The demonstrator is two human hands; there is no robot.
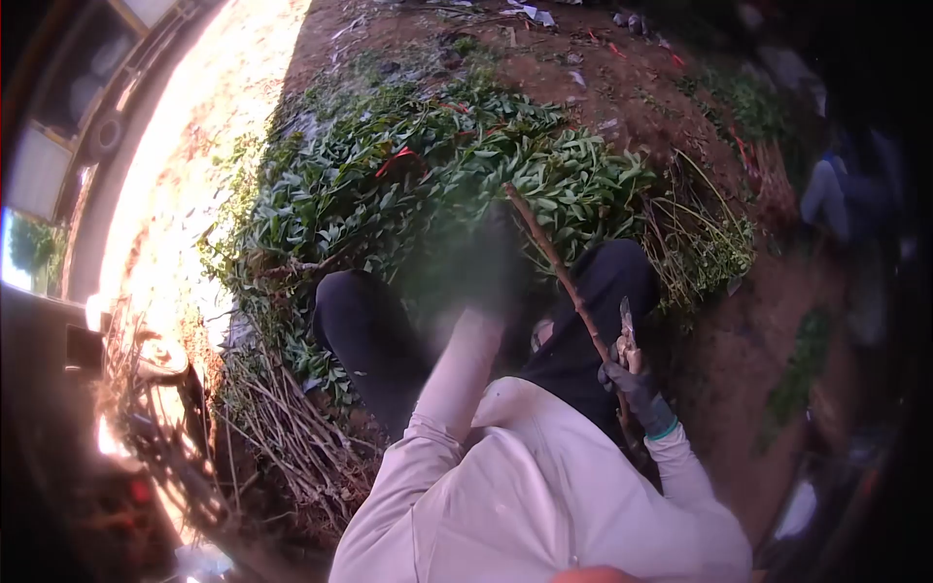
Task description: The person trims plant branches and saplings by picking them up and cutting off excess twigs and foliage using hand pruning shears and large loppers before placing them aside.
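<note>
My right hand [637,389], in a dark glove with a teal cuff, is closed around a long brown woody stem [562,272]. The stem slants from the leaves down past my right thigh. In the same hand a small knife [626,335] with a silver blade and a tan handle points upward. My left hand [486,262], also dark-gloved, is smeared by motion in front of my lap, left of the stem. Blurred green lies around it; whether it holds anything I cannot make out. A heap of leafy cut branches [369,194] spreads beyond my knees.
Bare sticks [292,437] lie bundled to the lower left. More leafy stems [705,228] lie beyond my right knee. Red ties [397,160] show among the leaves. A sunlit strip of ground [194,146] runs along the left. Another person [846,194] is dimly visible at far right.
</note>
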